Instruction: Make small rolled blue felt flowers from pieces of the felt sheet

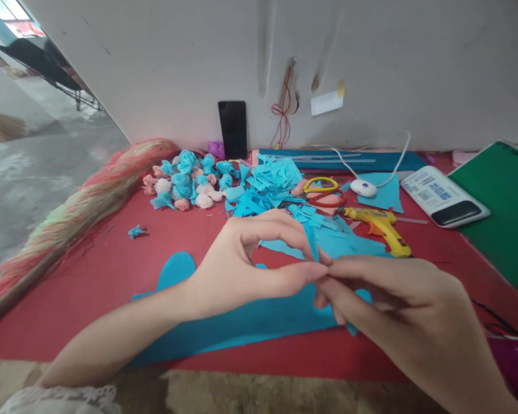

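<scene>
My left hand (250, 264) pinches a narrow strip of blue paper (311, 241) between thumb and fingers, near the middle of the view. Touching it from the right, my right hand (392, 299) has thumb and forefinger pressed together at the lower end of the strip; the fingertips hide most of that end. Under both hands lies a larger sheet of blue paper (242, 328) on the red table. Beyond them is a heap of cut blue pieces (271, 178), with blue and pink paper flowers (183, 178) at its left.
Red-handled scissors (327, 198), yellow-handled scissors (320, 184), a yellow glue gun (382, 224), a white device (445, 196) and a green board (505, 213) lie right. A black phone (233, 129) leans on the wall. A fringed bundle (77, 213) borders the red table (82, 276).
</scene>
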Demonstrator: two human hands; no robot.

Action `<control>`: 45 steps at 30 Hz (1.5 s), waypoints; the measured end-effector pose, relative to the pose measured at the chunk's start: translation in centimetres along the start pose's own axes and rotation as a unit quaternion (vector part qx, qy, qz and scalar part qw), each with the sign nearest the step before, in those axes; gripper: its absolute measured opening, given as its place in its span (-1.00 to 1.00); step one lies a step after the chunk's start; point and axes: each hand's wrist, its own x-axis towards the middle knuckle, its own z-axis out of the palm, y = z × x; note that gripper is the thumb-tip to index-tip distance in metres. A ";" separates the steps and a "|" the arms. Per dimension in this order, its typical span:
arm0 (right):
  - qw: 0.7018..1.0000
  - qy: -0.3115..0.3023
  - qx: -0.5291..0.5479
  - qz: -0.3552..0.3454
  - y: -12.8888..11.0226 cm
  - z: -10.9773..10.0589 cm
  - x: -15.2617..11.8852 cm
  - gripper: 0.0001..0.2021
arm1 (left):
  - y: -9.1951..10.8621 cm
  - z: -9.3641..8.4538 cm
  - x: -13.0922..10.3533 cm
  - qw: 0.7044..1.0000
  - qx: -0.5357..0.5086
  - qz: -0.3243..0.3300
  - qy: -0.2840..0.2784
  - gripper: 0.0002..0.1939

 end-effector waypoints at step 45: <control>0.896 -0.417 -0.126 0.086 5.3 2.5 0.2 -0.82 | -8.1 -7.1 -7.6 0.857 0.487 -0.006 -0.168 -0.79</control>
